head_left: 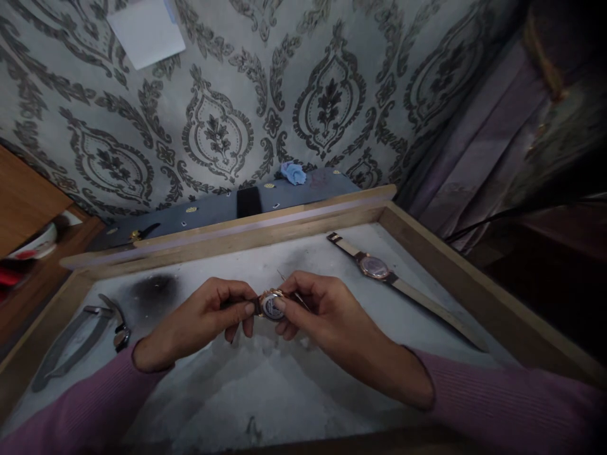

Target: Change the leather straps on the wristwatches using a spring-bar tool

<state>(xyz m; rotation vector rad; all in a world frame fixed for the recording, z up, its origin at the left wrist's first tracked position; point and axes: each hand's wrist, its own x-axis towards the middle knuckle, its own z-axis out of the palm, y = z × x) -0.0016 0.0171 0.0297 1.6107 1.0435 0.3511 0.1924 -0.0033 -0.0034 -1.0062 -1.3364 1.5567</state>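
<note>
A small wristwatch (272, 306) with a rose-gold rim is between my two hands above the white tray floor. My left hand (222, 308) pinches its dark strap at the left side. With its thumb on the watch's round face or back, my right hand (313, 306) grips the other edge. A thin pointed tool (281, 275) sticks out by the right fingers; most of it is hidden. To the right lies another wristwatch (374, 267), its light-lined strap stretched out flat.
Grey-handled pliers (78, 344) and a dark-banded watch (121, 335) lie at the left of the wooden-rimmed tray (237, 245). Behind it, a dark phone-like slab (249, 202) and a crumpled blue cloth (293, 173) rest on a blue-grey surface (213, 212) against the wall.
</note>
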